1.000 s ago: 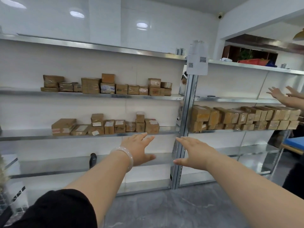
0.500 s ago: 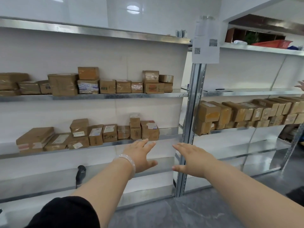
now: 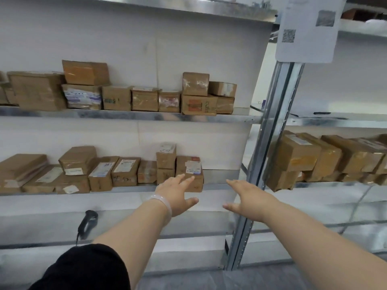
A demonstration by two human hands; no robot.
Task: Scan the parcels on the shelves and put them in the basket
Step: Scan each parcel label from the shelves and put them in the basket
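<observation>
Brown cardboard parcels line two metal shelves ahead of me. The upper shelf (image 3: 129, 116) carries a row with a few stacked pairs. On the lower shelf (image 3: 213, 186) the rightmost parcel (image 3: 191, 166) bears a white label. My left hand (image 3: 178, 195), with a pale bangle on the wrist, stretches out flat with fingers spread, its fingertips in front of that parcel. My right hand (image 3: 249, 199) reaches forward flat beside it, holding nothing. A black handheld scanner (image 3: 88, 223) lies on the shelf below, to the left. No basket is in view.
A steel upright post (image 3: 270, 130) divides the two shelf bays, with a white sheet of printed codes (image 3: 307, 28) hung on it. More parcels (image 3: 303, 155) fill the right bay's shelf. The grey floor (image 3: 230, 279) shows at the bottom.
The view has closed in on the shelves and shifted left. Both hands stay outstretched and spread, now nearer the lower shelf's right-end parcel. Another person's hands at the right edge are gone from view.
</observation>
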